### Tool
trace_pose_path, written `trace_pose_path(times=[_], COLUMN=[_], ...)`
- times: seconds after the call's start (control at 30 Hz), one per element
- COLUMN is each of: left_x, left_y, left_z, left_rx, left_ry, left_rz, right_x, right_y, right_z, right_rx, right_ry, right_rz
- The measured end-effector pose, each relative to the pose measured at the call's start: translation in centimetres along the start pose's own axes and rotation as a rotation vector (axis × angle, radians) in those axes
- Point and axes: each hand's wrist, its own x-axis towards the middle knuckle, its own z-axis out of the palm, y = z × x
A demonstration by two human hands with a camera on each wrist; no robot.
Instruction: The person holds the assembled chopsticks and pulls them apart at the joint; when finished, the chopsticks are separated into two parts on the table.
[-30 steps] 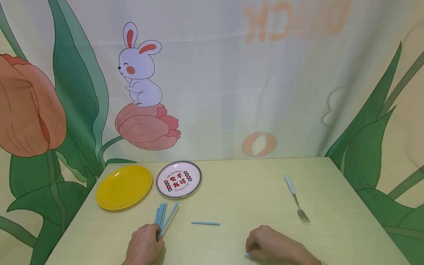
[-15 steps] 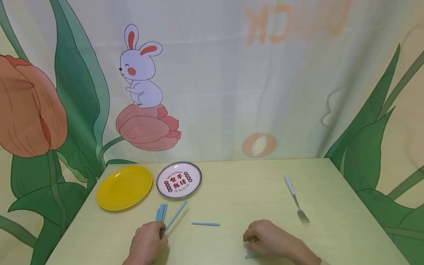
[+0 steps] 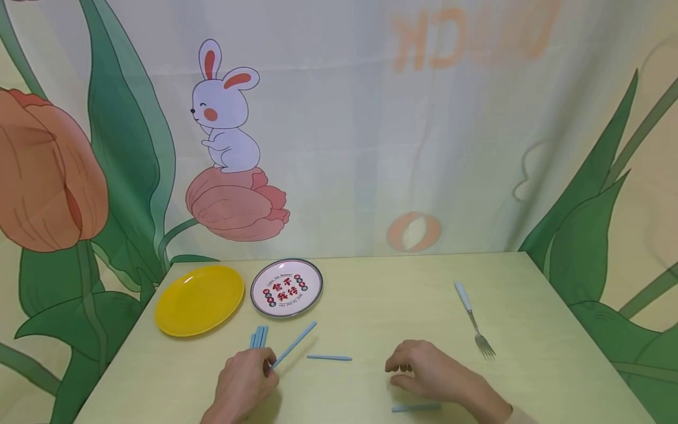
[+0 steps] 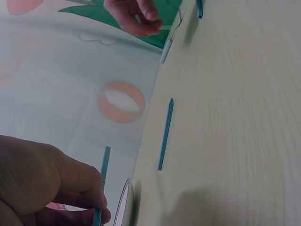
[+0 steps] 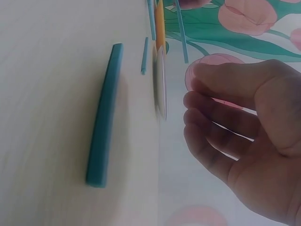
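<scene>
My left hand point(image 3: 243, 380) pinches a slim blue stick point(image 3: 296, 343) between thumb and fingers, tilted up to the right above the table. In the left wrist view this held stick point(image 4: 105, 165) points upward from the fingertips. Just beyond the hand lies a bundle of several like sticks point(image 3: 259, 337), its near ends hidden by the hand. A single blue stick point(image 3: 329, 357) with a narrower right tip lies between the hands. My right hand point(image 3: 429, 371) hovers with loosely bent fingers, holding nothing. On the table below it rests another blue stick point(image 3: 416, 407), large in the right wrist view.
A yellow plate point(image 3: 201, 300) stands at the back left, with a smaller white plate point(image 3: 286, 268) bearing red characters to its right. At the right lies a fork point(image 3: 473, 321) with a pale handle. A printed curtain point(image 3: 344, 147) hangs behind the table's far edge.
My right hand has let go of the blue stick and lifted away from it. My left hand has moved slightly right, drawing one stick away from the bundle, which stays on the table.
</scene>
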Motion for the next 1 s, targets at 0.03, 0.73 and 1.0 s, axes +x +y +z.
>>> trace_pose_path(times=[0.03,0.73,1.0], left_x=[0.0,0.1,-0.1], left_y=[0.1,1.8,2.2], left_z=[0.0,0.5,1.0], left_rx=[0.002,0.002,0.030], left_ry=[0.003,0.104,0.204], left_rz=[0.011,0.186,0.304], right_x=[0.0,1.2,1.5], right_y=[0.0,-0.9,-1.1], right_z=[-0.1,-1.4,-1.5], right_rx=[0.000,-0.047,-0.046], right_ry=[0.003,0.101,0.144], right_rz=[-0.001,-0.045,-0.037])
